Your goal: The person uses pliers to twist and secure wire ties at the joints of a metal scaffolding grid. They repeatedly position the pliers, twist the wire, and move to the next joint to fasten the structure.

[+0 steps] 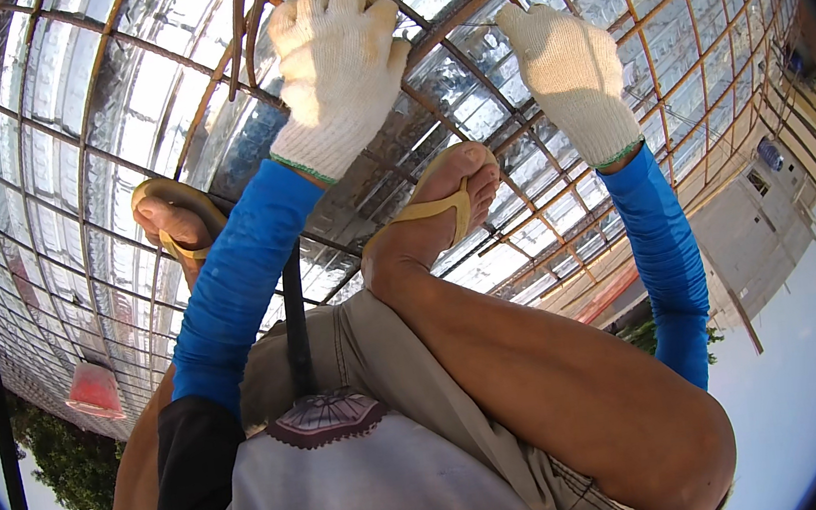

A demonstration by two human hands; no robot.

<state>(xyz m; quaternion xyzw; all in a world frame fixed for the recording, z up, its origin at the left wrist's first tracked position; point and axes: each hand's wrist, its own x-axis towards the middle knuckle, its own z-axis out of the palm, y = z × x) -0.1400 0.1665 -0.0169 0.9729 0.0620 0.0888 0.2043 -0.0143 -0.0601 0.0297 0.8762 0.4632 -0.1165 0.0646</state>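
Both my hands wear cream knitted gloves over a grid of rusty steel rebar (638, 23). My left hand (338, 66) is closed, knuckles up, beside a thick bar; whatever lies within its fingers is hidden. To its right, my right hand (568, 65) pinches a thin dark wire (474, 24) near a bar crossing. That wire stretches leftward from the fingertips over the thick bar. A few brown rods (246, 27) rise just left of my left hand. Blue sleeves cover both forearms.
Shiny ribbed metal sheeting (122, 81) lies under the grid. My feet, in yellow sandals (463, 210), rest on the bars. A dark upright bar (295, 318) stands between my legs. A red-and-white object (94, 391) sits at the left, and a grey building (757, 225) stands beyond the right edge.
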